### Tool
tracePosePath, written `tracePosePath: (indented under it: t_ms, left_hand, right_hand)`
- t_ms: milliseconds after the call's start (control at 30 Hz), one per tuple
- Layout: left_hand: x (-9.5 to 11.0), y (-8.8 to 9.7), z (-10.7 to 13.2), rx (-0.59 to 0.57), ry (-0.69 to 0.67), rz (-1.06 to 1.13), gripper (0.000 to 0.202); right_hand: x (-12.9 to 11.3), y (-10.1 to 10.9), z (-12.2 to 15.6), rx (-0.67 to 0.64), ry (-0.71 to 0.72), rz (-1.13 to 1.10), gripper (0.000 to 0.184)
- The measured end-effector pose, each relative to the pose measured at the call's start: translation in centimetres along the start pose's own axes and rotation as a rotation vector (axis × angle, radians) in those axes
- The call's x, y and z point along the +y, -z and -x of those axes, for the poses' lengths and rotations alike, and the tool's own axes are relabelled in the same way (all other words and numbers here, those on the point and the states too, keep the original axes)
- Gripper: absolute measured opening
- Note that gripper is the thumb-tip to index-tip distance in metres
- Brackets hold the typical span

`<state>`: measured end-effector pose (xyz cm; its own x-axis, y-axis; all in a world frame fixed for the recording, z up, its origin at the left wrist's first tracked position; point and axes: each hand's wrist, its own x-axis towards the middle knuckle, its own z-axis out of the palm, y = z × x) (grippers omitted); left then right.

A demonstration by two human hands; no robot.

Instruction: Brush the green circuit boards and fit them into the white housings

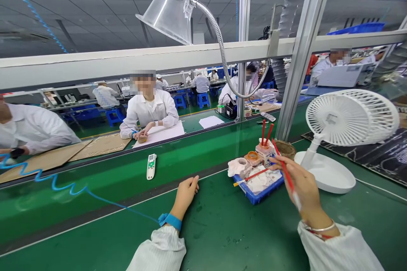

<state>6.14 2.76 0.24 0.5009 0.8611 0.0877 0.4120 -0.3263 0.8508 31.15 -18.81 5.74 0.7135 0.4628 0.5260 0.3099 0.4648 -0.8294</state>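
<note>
My left hand (186, 192) rests on the green bench top near the belt's edge, fingers curled under with nothing in them; a blue wrist strap (170, 220) with a coiled blue cord circles that wrist. My right hand (302, 186) is closed on a thin red-handled brush (282, 164) that points up and left over a small blue tray (259, 194). In the tray lie white cloths, another red brush (251, 176), a tape roll (253, 156) and a small holder with two upright red sticks (265, 133).
A white remote control (151, 166) lies on the green conveyor belt. A white desk fan (346, 123) stands at the right on a round base. A clear fume hood (170, 8) hangs overhead. Across the belt sit several people in white coats.
</note>
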Motion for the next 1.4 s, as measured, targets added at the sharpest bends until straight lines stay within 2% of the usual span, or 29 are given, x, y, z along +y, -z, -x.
tracePosePath:
  t_ms: [67, 133, 233, 433, 667, 1400]
  left_hand:
    - [0.0, 0.0, 0.0, 0.002, 0.0, -0.002, 0.05]
    - [-0.1, 0.0, 0.0, 0.003, 0.001, -0.002, 0.05]
    - [-0.1, 0.0, -0.1, 0.0, 0.007, 0.001, 0.051]
    - [-0.2, -0.2, -0.2, 0.0, 0.01, 0.009, 0.051]
    - [-0.1, -0.1, -0.2, -0.002, 0.026, 0.034, 0.051]
    - [-0.5, -0.1, -0.3, -0.008, 0.02, 0.036, 0.05]
  right_hand:
    - [-0.3, -1.1, 0.7, -0.007, -0.077, -0.132, 0.022]
    - [-0.5, -1.9, 1.3, 0.025, -0.076, -0.17, 0.023]
    - [-0.9, -2.5, 1.6, 0.052, -0.074, -0.246, 0.032]
    - [-1.3, -2.6, 1.4, 0.084, -0.226, -0.476, 0.051]
    - [-1.2, -2.9, 1.6, 0.075, -0.208, -0.498, 0.034]
    - [-1.0, -3.0, 1.6, 0.044, -0.193, -0.501, 0.037]
